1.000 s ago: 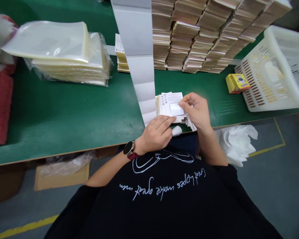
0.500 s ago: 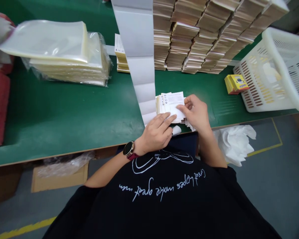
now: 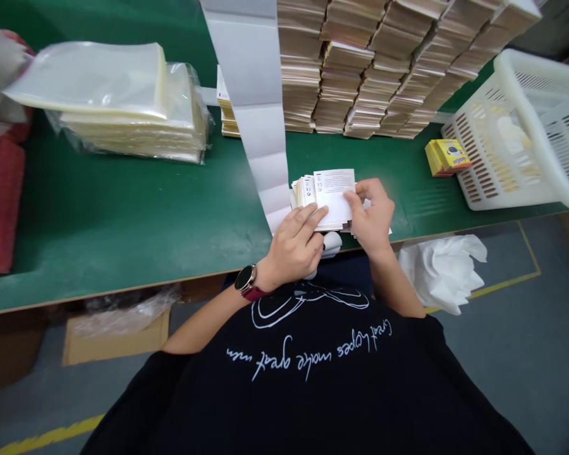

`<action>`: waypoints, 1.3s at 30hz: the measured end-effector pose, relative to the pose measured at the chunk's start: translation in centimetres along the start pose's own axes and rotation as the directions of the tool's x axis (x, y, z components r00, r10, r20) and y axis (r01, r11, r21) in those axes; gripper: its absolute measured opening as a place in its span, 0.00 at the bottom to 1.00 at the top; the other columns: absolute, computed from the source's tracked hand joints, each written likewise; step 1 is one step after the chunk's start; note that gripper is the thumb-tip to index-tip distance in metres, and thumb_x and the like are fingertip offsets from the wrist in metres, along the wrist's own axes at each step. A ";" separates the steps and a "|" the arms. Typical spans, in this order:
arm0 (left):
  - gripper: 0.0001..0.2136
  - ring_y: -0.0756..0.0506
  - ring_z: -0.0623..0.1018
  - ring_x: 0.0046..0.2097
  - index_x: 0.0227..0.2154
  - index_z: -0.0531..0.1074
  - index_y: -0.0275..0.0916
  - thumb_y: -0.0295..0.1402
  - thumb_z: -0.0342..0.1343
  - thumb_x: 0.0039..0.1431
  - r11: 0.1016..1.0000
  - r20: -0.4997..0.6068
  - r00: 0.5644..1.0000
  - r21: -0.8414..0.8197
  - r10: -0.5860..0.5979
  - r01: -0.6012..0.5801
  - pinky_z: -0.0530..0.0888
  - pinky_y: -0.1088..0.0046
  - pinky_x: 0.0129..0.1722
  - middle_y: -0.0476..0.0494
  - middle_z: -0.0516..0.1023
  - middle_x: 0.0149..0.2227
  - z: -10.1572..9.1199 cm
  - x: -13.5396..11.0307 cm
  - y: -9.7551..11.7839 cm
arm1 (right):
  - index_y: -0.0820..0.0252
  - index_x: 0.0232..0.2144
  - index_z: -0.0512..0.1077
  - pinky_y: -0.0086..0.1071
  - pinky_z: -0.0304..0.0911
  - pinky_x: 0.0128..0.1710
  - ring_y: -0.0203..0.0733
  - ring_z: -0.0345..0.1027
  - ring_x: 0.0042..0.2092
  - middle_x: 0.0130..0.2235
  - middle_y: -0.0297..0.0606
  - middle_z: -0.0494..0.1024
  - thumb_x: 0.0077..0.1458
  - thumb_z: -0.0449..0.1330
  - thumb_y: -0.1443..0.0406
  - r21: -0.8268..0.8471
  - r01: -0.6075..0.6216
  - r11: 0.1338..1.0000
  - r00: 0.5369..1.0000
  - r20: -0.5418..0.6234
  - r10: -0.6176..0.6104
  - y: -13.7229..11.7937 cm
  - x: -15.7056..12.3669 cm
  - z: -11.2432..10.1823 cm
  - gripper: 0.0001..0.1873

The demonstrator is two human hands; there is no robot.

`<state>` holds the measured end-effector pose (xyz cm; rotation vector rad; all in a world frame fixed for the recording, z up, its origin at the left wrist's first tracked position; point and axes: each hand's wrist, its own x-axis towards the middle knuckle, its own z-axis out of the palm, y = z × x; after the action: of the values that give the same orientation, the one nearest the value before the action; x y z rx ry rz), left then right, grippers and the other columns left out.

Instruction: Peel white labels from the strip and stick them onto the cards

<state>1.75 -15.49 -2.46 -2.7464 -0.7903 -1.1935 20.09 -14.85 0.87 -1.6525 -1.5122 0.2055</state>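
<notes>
A small fanned stack of white printed cards (image 3: 313,189) lies near the front edge of the green table (image 3: 123,215). My right hand (image 3: 372,215) pinches the top card (image 3: 334,193) at its right edge and tilts it up. My left hand (image 3: 296,246), with a watch on the wrist, rests its fingers on the card's lower left corner, fingers curled. A long strip of white label backing (image 3: 260,107) runs down from the top to just left of the cards.
Tall stacks of brown-edged cards (image 3: 384,69) fill the back. A bagged pile of clear sleeves (image 3: 123,101) lies at the left, a white plastic basket (image 3: 521,133) at the right, small yellow packs (image 3: 448,157) beside it. White crumpled material (image 3: 443,268) hangs below the table edge.
The white label visible on the top card earlier is pressed flat. My right hand has shifted to the card's right edge and lifted the card off the stack; my left fingers moved up onto it.
</notes>
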 end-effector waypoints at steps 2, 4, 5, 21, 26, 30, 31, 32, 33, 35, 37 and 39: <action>0.05 0.35 0.70 0.58 0.26 0.70 0.35 0.27 0.52 0.56 1.000 0.010 1.000 0.004 0.014 -0.014 0.71 0.54 0.55 0.33 0.72 0.55 0.1 0.0 -0.1 | 0.56 0.32 0.68 0.33 0.60 0.33 0.35 0.65 0.30 0.27 0.29 0.73 0.53 0.58 0.62 0.122 -0.112 0.986 0.993 0.053 0.106 0.3 0.3 -0.2 0.05; 0.05 0.35 0.72 0.57 0.27 0.70 0.35 0.27 0.52 0.56 0.999 0.017 0.999 0.019 0.027 -0.028 0.71 0.54 0.56 0.32 0.73 0.55 0.2 0.0 -0.1 | 0.56 0.30 0.68 0.31 0.60 0.30 0.34 0.64 0.28 0.26 0.28 0.72 0.49 0.62 0.61 0.190 -0.218 0.957 0.970 0.153 0.191 0.8 0.7 -0.3 0.08; 0.04 0.35 0.73 0.56 0.27 0.70 0.35 0.27 0.52 0.56 0.999 0.017 0.999 0.024 0.031 -0.031 0.71 0.54 0.56 0.33 0.73 0.54 0.2 0.0 -0.1 | 0.56 0.29 0.67 0.30 0.59 0.28 0.34 0.63 0.27 0.25 0.27 0.71 0.46 0.64 0.60 0.219 -0.259 0.941 0.955 0.201 0.216 1.0 0.8 -0.2 0.10; 0.03 0.37 0.73 0.54 0.27 0.68 0.37 0.26 0.53 0.54 0.998 -0.081 0.996 -0.054 0.040 -0.045 0.73 0.55 0.51 0.37 0.77 0.50 -0.2 -0.4 -0.2 | 0.56 0.25 0.67 0.45 0.58 0.44 0.46 0.63 0.41 0.35 0.39 0.73 0.58 0.54 0.55 -0.399 -0.068 0.914 0.996 -0.078 0.040 4.0 -0.3 -4.7 0.14; 0.06 0.40 0.73 0.51 0.25 0.66 0.39 0.29 0.53 0.57 0.983 -0.170 0.985 -0.181 0.005 -0.036 0.75 0.58 0.46 0.39 0.79 0.43 -0.3 -0.8 -0.6 | 0.55 0.45 0.69 0.52 0.56 0.53 0.52 0.63 0.53 0.49 0.46 0.73 0.53 0.62 0.58 -0.382 0.088 0.920 0.996 0.009 -0.092 2.6 -3.4 -6.9 0.17; 0.08 0.41 0.73 0.49 0.25 0.64 0.39 0.30 0.49 0.60 0.967 -0.185 0.981 -0.255 -0.059 0.010 0.74 0.59 0.44 0.41 0.79 0.40 -0.3 -0.5 -0.6 | 0.52 0.44 0.68 0.44 0.61 0.51 0.44 0.68 0.48 0.42 0.37 0.76 0.54 0.62 0.65 0.030 0.277 0.960 0.929 0.248 -0.276 -1.0 -5.7 -5.7 0.14; 0.08 0.41 0.74 0.48 0.24 0.63 0.39 0.30 0.49 0.59 0.963 -0.185 0.980 -0.269 -0.080 0.028 0.74 0.59 0.43 0.42 0.79 0.39 -0.3 -0.5 -0.4 | 0.53 0.41 0.69 0.43 0.63 0.49 0.42 0.69 0.45 0.39 0.35 0.76 0.55 0.61 0.67 0.115 0.277 0.954 0.915 0.272 -0.299 -1.5 -6.1 -5.2 0.10; 0.09 0.42 0.74 0.48 0.23 0.63 0.39 0.29 0.49 0.59 0.960 -0.180 0.979 -0.277 -0.099 0.046 0.74 0.59 0.43 0.42 0.78 0.38 -0.4 -0.4 -0.3 | 0.53 0.38 0.69 0.41 0.64 0.47 0.41 0.69 0.42 0.36 0.34 0.75 0.56 0.60 0.68 0.189 0.264 0.946 0.910 0.275 -0.309 -1.8 -6.3 -4.7 0.08; 0.08 0.42 0.74 0.48 0.23 0.63 0.39 0.29 0.49 0.58 0.959 -0.173 0.978 -0.276 -0.115 0.064 0.74 0.59 0.43 0.42 0.78 0.38 -0.4 -0.3 -0.1 | 0.54 0.36 0.69 0.40 0.64 0.44 0.40 0.68 0.40 0.34 0.34 0.74 0.56 0.59 0.69 0.252 0.237 0.938 0.917 0.261 -0.302 -1.8 -6.5 -4.2 0.06; 0.05 0.41 0.74 0.48 0.26 0.65 0.39 0.29 0.51 0.57 0.964 -0.178 0.972 -0.242 -0.155 0.110 0.73 0.58 0.44 0.42 0.77 0.40 -0.7 -0.2 0.2 | 0.54 0.34 0.70 0.38 0.64 0.41 0.39 0.67 0.38 0.32 0.33 0.72 0.56 0.59 0.69 0.362 0.150 0.920 0.938 0.241 -0.248 -1.5 -6.6 -3.7 0.05; 0.04 0.40 0.72 0.52 0.35 0.68 0.40 0.29 0.54 0.56 0.975 -0.223 0.960 -0.182 -0.168 0.128 0.72 0.57 0.47 0.40 0.74 0.49 -1.0 -0.1 0.2 | 0.55 0.33 0.70 0.37 0.64 0.40 0.38 0.67 0.37 0.32 0.33 0.72 0.56 0.59 0.68 0.440 0.039 0.897 0.952 0.257 -0.168 -1.0 -6.5 -3.5 0.03; 0.12 0.39 0.69 0.58 0.43 0.68 0.43 0.29 0.57 0.54 0.991 -0.233 0.968 -0.119 -0.088 0.061 0.71 0.56 0.51 0.41 0.68 0.57 -1.4 0.2 0.0 | 0.55 0.32 0.70 0.36 0.64 0.39 0.37 0.67 0.37 0.32 0.32 0.73 0.55 0.60 0.67 0.467 -0.078 0.881 0.951 0.301 -0.076 -0.8 -6.4 -3.7 0.02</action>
<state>0.88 -15.72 -1.37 -2.6062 -0.8291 -1.5909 20.22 -22.25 1.00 -1.2593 -1.5318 0.8089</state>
